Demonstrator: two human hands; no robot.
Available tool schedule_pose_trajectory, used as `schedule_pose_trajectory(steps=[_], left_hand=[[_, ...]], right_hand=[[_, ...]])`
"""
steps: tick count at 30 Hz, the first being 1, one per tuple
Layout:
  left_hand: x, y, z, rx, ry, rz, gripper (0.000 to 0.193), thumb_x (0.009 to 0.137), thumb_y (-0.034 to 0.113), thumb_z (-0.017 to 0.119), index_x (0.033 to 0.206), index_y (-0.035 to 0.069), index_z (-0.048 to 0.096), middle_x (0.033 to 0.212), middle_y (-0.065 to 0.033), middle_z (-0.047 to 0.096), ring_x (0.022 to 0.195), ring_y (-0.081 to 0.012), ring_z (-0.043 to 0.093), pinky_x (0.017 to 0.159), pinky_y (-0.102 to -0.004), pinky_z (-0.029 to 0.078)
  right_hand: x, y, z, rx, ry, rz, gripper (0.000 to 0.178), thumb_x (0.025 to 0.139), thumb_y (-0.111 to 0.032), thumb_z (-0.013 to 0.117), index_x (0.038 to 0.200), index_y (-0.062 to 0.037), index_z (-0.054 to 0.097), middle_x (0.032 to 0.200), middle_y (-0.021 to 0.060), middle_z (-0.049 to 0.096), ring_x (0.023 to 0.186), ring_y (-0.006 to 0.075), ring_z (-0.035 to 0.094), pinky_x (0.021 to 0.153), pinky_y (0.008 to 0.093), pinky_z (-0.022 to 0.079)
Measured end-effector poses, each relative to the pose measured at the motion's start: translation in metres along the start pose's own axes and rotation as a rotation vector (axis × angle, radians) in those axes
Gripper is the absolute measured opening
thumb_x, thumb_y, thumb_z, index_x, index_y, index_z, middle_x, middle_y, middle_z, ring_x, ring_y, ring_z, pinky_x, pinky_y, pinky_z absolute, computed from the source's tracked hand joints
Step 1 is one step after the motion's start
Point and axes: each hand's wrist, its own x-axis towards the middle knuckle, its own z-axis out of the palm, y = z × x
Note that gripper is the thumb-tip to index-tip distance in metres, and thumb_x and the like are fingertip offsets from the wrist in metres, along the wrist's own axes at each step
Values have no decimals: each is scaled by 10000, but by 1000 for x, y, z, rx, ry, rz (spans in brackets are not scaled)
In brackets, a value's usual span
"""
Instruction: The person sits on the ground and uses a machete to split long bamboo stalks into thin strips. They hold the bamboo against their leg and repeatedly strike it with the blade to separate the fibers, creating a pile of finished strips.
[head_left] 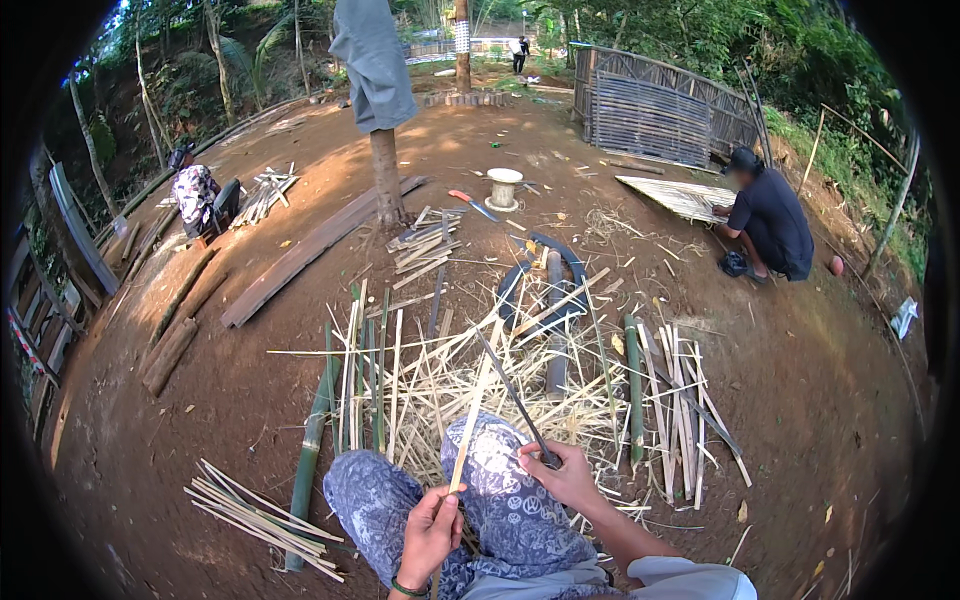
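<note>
Left grip (432, 530) on strip (476, 400), right (565, 476) on knife (517, 398)

An outdoor bamboo-working yard: bare earth (800, 420), scattered shavings (430, 390), bamboo poles (308, 470), surrounding trees (215, 60).

Pale-yellow flat bamboo strip (475, 409) in your left hand (431, 532), long dark-grey blade (516, 396) in your right hand (566, 480), white-printed purple-grey trousers (515, 505) beneath

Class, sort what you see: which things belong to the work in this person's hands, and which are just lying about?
In the work:
- pale strip, in the left hand
- long dark knife, in the right hand

Seemingly just lying about:
- orange-handled saw
- pale spool
- long plank
</note>
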Motion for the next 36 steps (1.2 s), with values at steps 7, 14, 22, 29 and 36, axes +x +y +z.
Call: schedule_pose_trajectory(steps=[7,14,22,29,36], left_hand=[[-4,-3,12,-13,-176,-174,270,1084,192,439,1235,30,593,605,11,457,468,-51,393,436,-207,330],[-5,-18,15,-64,-253,-239,286,1093,204,418,1270,30,561,612,16,437,477,-52,377,439,-207,330],[-13,-11,17,-145,-236,-326,274,1087,175,421,1265,14,556,655,4,461,484,-60,391,441,-218,338],[-31,-19,14,-225,-167,-209,137,1051,191,506,1088,85,585,712,25,558,547,-57,493,474,-194,381],[-35,-20,14,-230,-108,-187,148,1047,185,504,1106,89,600,661,48,496,519,-44,437,453,-183,340]], right_hand=[[7,-3,7,59,48,5,285,900,-207,751,1093,1,720,740,-28,649,628,18,512,550,206,376],[19,19,15,134,34,-23,184,915,-97,711,1054,20,684,723,-18,630,558,28,507,494,209,378],[23,19,12,141,-9,95,181,892,-77,721,1006,60,686,878,59,721,841,62,639,726,228,519],[23,12,12,168,-29,11,117,906,-68,710,961,27,669,746,0,641,638,37,546,564,216,419],[21,4,13,-26,-38,-24,128,895,-108,746,907,-6,671,717,-54,602,631,8,483,545,212,375]])
